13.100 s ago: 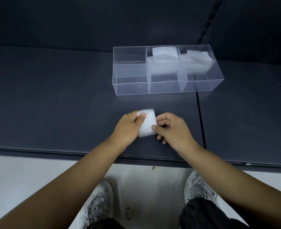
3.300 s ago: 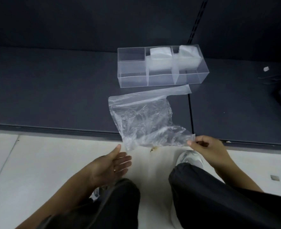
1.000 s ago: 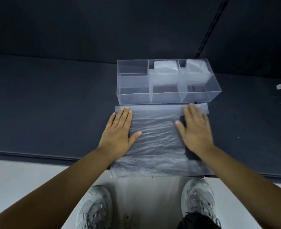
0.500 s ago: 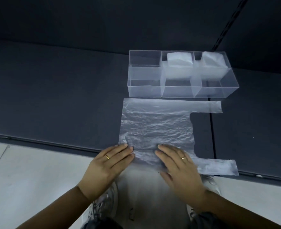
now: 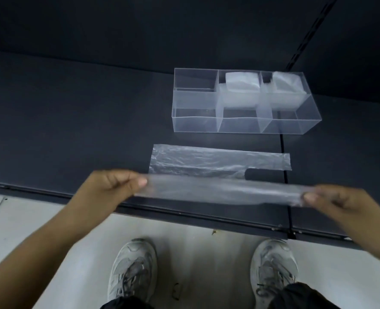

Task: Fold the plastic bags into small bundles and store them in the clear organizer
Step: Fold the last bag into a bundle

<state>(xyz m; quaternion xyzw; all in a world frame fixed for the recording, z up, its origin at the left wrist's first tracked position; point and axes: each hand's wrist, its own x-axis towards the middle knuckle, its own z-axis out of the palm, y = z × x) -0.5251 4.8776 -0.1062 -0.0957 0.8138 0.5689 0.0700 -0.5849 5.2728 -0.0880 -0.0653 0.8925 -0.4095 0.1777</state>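
Observation:
A clear plastic bag (image 5: pixel 207 161) lies on the dark shelf with its near edge lifted and stretched between my hands. My left hand (image 5: pixel 113 188) pinches the left end of that raised edge. My right hand (image 5: pixel 331 204) pinches the right end. The far part of the bag stays flat on the shelf, one handle strip reaching right. Behind it stands the clear organizer (image 5: pixel 195 124) with several compartments. Two folded white bundles sit in its back row, one in the middle (image 5: pixel 240 82) and one at the right (image 5: pixel 287 82). The other compartments look empty.
The dark shelf (image 5: pixel 73 121) ends in a front lip just below my hands. A seam (image 5: pixel 284 148) runs front to back at the right. Below are a pale floor and my two grey shoes (image 5: pixel 133 270).
Half a second ago both hands pressed flat on the bag's near edge. Now they have pinched that edge and raised it off the shelf, over the bag's middle.

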